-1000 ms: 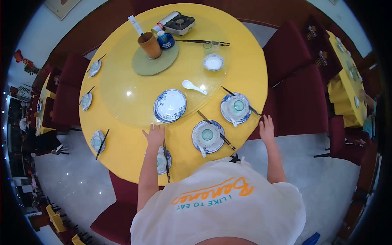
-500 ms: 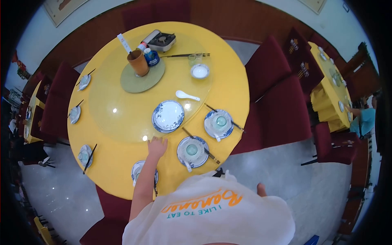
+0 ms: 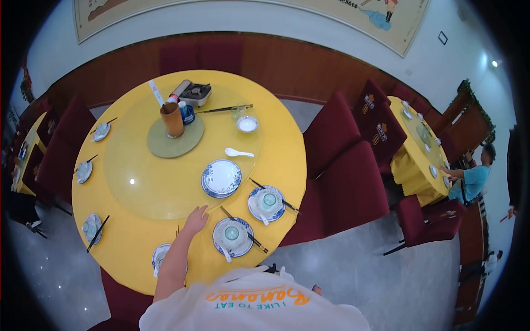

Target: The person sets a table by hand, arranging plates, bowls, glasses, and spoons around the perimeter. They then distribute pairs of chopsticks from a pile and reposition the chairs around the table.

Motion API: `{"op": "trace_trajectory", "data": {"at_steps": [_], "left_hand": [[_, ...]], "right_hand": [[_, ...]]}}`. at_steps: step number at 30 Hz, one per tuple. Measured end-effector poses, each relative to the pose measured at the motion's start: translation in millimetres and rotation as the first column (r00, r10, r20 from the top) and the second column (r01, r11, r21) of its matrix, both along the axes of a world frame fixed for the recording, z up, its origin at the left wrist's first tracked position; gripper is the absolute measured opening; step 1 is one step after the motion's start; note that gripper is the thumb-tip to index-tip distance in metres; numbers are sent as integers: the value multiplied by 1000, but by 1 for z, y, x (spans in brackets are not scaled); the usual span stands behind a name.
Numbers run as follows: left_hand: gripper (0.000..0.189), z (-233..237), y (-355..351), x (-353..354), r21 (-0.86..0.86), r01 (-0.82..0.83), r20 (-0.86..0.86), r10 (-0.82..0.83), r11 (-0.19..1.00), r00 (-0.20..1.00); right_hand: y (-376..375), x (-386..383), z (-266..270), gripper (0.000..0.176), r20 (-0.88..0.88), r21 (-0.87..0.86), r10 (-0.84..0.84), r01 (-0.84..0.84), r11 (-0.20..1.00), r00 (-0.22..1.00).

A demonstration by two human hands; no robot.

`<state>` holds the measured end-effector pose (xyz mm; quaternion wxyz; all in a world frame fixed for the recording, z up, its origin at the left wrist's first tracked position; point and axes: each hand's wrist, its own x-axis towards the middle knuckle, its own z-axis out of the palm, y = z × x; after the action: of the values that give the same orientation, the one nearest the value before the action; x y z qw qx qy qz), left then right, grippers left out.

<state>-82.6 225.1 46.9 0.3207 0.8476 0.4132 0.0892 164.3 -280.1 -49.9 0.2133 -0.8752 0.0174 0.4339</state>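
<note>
Only the left hand [image 3: 196, 219] lay on the table [image 3: 287, 160], fingers spread flat and gripping nothing, at the rim of the one turntable [image 3: 154, 182]. Six settings ringed the table, the nearest setting [image 3: 233, 236] just beside that hand, with one plate stack [image 3: 221, 177] near. A second before, the right hand [image 3: 316, 289] had reached out by the table edge; now only a tip showed past the shirt [image 3: 248, 309], so I could not tell how its fingers were held. Red chairs [image 3: 342, 187] stood around.
</note>
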Motion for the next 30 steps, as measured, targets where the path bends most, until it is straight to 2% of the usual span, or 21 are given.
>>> {"op": "trace_trajectory", "data": {"at_steps": [3, 6, 8, 11, 13, 15, 17, 18, 19, 20, 21, 23, 26, 29, 30], "left_hand": [[41, 12, -24, -12, 61, -66, 200, 53, 996, 978], [39, 34, -67, -26, 160, -277, 375, 201, 948, 905], [39, 46, -106, -41, 97, -413, 459, 327, 906, 826], [41, 41, -168, -65, 30, -516, 458, 446, 856, 769], [41, 36, -211, -78, -5, -546, 450, 489, 838, 747], [38, 35, -249, -91, 52, -530, 432, 460, 846, 776], [38, 4, -276, -108, 106, -545, 461, 444, 832, 768], [37, 23, -290, -105, 19, -609, 483, 526, 793, 700], [36, 8, -299, -113, 96, -624, 470, 517, 776, 716], [37, 4, -308, -116, 69, -658, 461, 561, 750, 688], [37, 1, -314, -121, 14, -690, 458, 608, 724, 648], [43, -10, -320, -137, 25, -720, 427, 644, 693, 635], [48, 6, -313, -151, -44, -746, 474, 672, 664, 570], [52, 14, -300, -168, 128, -749, 415, 651, 650, 636], [51, 22, -296, -167, 161, -745, 417, 640, 647, 646]], "right_hand": [[-13, 9, 4, 35, 2, -34, 13, -13, 999, 1000], [-23, 11, 7, 35, -17, -57, 41, -42, 998, 999], [-23, 10, 6, 35, -26, -61, 86, -87, 994, 996], [-14, 15, 0, 36, -20, -71, 219, -220, 973, 975], [1, 24, -9, 36, 4, -82, 369, -368, 926, 929], [21, 45, -26, 36, 62, -131, 591, -580, 804, 805], [55, 69, -49, 37, 116, -249, 830, -793, 555, 545], [81, 76, -53, 37, 145, -316, 885, -827, 465, 443], [107, 82, -51, 37, 197, -348, 857, -783, 516, 477], [130, 83, -49, 37, 248, -357, 809, -726, 587, 532], [158, 51, 33, 39, 380, -151, 393, -362, 920, 838], [172, 53, 38, 38, 435, -130, 287, -256, 958, 853], [158, 37, 69, 36, 372, -49, 67, -52, 997, 926], [108, 44, 20, 34, 246, -114, 144, -119, 986, 959], [89, 44, 4, 33, 286, -159, 180, -138, 977, 941]]}}
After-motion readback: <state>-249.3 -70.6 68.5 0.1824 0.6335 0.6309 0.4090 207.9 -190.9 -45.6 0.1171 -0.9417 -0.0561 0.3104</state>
